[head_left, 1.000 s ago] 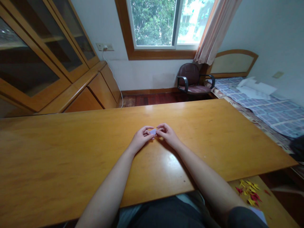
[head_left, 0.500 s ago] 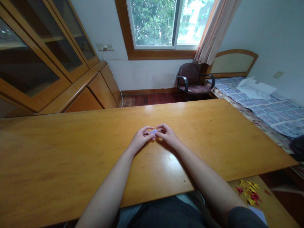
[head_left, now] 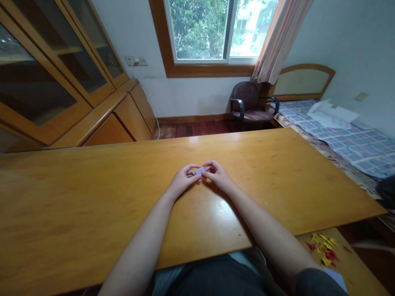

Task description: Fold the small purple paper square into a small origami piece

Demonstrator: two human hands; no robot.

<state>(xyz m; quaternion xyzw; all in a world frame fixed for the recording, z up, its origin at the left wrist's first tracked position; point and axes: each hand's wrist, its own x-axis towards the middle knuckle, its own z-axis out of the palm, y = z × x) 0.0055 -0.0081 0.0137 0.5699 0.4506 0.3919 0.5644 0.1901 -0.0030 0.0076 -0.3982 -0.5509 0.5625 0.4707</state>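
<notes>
A small piece of light purple paper (head_left: 200, 172) is held between my two hands, above the middle of the wooden table (head_left: 108, 197). My left hand (head_left: 184, 177) pinches its left side, with the thumb in front and the fingers behind. On the other side, my right hand (head_left: 216, 174) grips the paper's right edge between thumb and fingers. The paper looks folded, but its exact shape is too small to make out, and the fingers cover part of it.
Yellow and red folded paper pieces (head_left: 325, 248) lie on a lower surface at the bottom right, near a stack of purple paper (head_left: 338, 278) partly behind my sleeve. Beyond the table stand a chair (head_left: 247, 102), a bed (head_left: 354, 139) and a glass-door cabinet (head_left: 70, 107).
</notes>
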